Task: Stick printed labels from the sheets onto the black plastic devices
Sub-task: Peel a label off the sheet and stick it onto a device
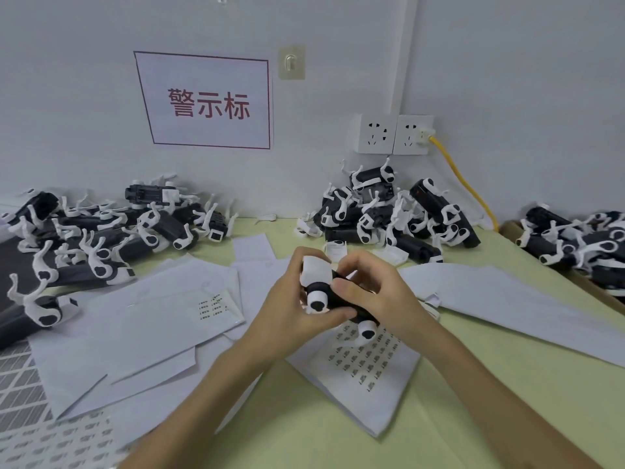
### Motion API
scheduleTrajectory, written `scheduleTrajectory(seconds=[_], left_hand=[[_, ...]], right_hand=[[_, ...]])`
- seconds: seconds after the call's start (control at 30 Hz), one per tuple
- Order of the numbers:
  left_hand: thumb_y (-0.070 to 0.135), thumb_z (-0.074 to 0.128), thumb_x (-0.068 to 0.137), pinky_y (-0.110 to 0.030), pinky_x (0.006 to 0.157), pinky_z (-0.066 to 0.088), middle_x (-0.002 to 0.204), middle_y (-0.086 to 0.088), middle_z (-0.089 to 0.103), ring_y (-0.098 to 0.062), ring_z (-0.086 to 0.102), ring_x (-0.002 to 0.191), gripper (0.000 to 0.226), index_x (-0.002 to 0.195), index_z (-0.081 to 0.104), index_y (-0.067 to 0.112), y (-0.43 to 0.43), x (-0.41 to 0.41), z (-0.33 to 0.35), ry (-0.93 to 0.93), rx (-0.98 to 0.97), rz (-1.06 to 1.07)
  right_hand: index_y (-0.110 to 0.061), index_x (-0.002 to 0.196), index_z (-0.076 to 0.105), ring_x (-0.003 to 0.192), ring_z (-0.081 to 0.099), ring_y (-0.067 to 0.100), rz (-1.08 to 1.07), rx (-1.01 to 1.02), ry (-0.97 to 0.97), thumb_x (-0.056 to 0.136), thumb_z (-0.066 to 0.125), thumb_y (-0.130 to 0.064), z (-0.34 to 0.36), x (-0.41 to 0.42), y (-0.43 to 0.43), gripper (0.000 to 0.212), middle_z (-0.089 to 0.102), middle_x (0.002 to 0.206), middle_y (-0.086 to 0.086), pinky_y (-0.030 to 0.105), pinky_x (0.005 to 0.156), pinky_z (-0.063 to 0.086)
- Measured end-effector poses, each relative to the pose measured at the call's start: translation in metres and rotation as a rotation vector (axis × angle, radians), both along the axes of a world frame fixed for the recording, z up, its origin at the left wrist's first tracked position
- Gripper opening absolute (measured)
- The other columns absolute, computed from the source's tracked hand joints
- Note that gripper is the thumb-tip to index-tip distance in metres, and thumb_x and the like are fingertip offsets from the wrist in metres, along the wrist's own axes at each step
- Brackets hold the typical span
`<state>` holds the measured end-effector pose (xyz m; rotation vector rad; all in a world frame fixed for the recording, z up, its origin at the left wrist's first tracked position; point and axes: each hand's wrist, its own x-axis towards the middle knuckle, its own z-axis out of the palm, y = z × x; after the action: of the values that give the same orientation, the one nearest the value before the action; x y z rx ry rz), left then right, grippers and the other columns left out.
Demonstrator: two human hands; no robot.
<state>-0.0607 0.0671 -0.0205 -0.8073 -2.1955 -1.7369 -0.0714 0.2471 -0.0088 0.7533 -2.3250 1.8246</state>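
I hold one black plastic device (338,297) with white caps above the middle of the table. My left hand (294,299) grips it from the left, thumb under the white end cap. My right hand (375,289) grips it from the right, fingers curled over its top. Directly below lies a label sheet (365,363) with rows of small printed labels. Another label sheet (209,306), mostly peeled, lies to the left.
Piles of black devices lie at the left (84,238), back centre (389,214) and far right (581,242). Several blank backing sheets (507,292) cover the yellow-green table (439,418). A yellow cable (463,177) runs from wall sockets (394,134).
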Motion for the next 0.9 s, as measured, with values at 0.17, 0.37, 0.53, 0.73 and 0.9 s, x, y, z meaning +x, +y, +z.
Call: scheduleTrajectory(seconds=[0.17,0.37,0.53,0.73,0.9], left_hand=[[0.025,0.089,0.072,-0.042,0.073,0.053,0.091,0.003,0.062,-0.020,0.062,0.081,0.054,0.109,0.050,0.025,0.001,0.000,-0.003,0.039,-0.110,-0.017],[0.019,0.087,0.071,-0.025,0.072,0.052,0.087,0.005,0.060,-0.011,0.060,0.080,0.048,0.106,0.053,0.016,0.001,-0.001,0.000,-0.028,0.053,-0.017],[0.014,0.087,0.078,-0.015,0.067,0.052,0.078,0.017,0.067,-0.001,0.065,0.075,0.040,0.102,0.056,0.015,-0.007,-0.008,0.006,-0.093,0.342,0.129],[0.040,0.086,0.075,-0.021,0.065,0.056,0.078,0.013,0.069,-0.008,0.067,0.071,0.047,0.104,0.057,0.018,-0.007,-0.012,0.004,-0.194,0.355,0.202],[0.044,0.080,0.076,-0.018,0.076,0.056,0.093,0.019,0.070,0.001,0.069,0.090,0.053,0.115,0.055,0.020,-0.006,-0.012,0.002,-0.185,0.345,0.205]], right_hand=[[-0.008,0.083,0.057,0.077,0.051,0.020,0.054,-0.108,-0.215,0.085,0.068,-0.029,0.002,-0.003,0.005,0.024,0.055,0.081,0.009,0.027,0.069,0.042],[-0.015,0.085,0.067,0.081,0.063,0.017,0.019,-0.119,-0.223,0.099,0.060,-0.019,0.001,-0.005,0.006,0.016,0.067,0.084,0.002,0.030,0.075,0.052],[-0.023,0.127,0.069,0.115,0.066,0.011,0.026,-0.109,-0.142,0.097,0.060,-0.024,0.006,-0.002,0.003,0.031,0.072,0.123,-0.005,0.029,0.100,0.052],[-0.022,0.129,0.067,0.099,0.069,0.006,-0.003,-0.067,-0.075,0.086,0.070,-0.033,0.006,-0.001,0.006,0.045,0.072,0.119,-0.008,0.023,0.088,0.053],[-0.024,0.121,0.071,0.108,0.070,0.014,-0.098,-0.032,0.031,0.081,0.082,-0.028,0.004,-0.006,0.013,0.041,0.073,0.117,-0.007,0.035,0.095,0.057]])
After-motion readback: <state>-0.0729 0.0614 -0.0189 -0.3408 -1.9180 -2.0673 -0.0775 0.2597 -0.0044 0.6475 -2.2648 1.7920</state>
